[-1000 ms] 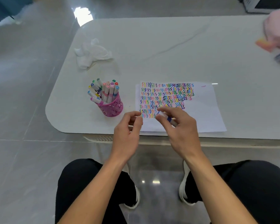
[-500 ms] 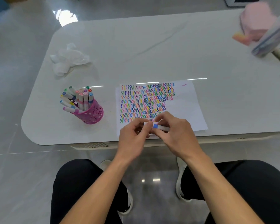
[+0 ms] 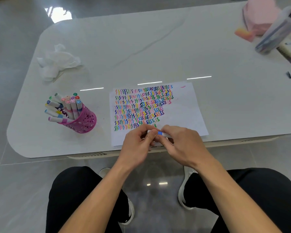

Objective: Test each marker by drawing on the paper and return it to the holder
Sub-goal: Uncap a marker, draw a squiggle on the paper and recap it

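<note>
White table (image 3: 158, 47), paper (image 3: 183, 111) lying at its near edge, squiggle rows covering its upper left. Far right: pink bundle (image 3: 259, 15), clear case (image 3: 279, 31), print too blurred to read. Crumpled tissue (image 3: 57, 63) far left. Pink holder (image 3: 84, 121), packed with markers (image 3: 69, 105), left of the paper. Now the left hand (image 3: 136, 148) and right hand (image 3: 183, 147) both pinch the blue-banded marker (image 3: 160, 133) over the paper's near edge.

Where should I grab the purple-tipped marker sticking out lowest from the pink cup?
Pinch the marker by its white barrel just behind the purple cap, coming from the left. It leans almost flat over the rim of the cup, pointing left, with free space around that end; the other markers crowd above it.
</note>
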Available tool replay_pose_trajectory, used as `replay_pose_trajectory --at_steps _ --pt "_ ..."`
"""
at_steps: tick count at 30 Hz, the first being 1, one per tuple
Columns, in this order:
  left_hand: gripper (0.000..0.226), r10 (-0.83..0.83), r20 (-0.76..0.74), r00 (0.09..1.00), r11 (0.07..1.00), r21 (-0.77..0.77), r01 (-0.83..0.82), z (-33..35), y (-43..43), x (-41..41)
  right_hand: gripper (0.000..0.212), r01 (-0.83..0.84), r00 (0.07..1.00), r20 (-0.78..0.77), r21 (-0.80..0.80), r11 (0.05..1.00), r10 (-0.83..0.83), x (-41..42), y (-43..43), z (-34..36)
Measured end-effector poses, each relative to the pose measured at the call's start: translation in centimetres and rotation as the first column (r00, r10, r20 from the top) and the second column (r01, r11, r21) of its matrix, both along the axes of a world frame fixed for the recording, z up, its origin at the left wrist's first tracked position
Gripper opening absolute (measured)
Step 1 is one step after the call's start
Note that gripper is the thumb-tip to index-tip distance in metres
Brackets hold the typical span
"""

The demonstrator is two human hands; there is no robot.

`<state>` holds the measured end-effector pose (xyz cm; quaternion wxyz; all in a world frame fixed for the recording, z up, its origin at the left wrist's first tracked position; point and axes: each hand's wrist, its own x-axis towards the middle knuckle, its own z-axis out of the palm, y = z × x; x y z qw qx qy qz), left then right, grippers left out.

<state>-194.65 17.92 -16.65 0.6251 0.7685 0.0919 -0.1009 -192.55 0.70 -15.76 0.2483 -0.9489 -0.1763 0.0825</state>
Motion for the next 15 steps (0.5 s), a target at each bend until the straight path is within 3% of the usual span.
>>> replay_pose_trajectory --at_steps 7,15 --pt "0.017 0.003 -0.004 1.000 0.999 -0.034 -0.003 -0.22 -0.03 0.17 0.026 -0.002 0.993 0.116 -0.040 0.999 0.007 -0.39 0.17 -0.30" --pt "0.018 0.023 -0.015 1.000 0.999 -0.048 -0.024 -0.03 0.02 0.22 0.030 0.023 0.998 0.068 -0.066 0.998 -0.019 -0.63 0.43 0.41"
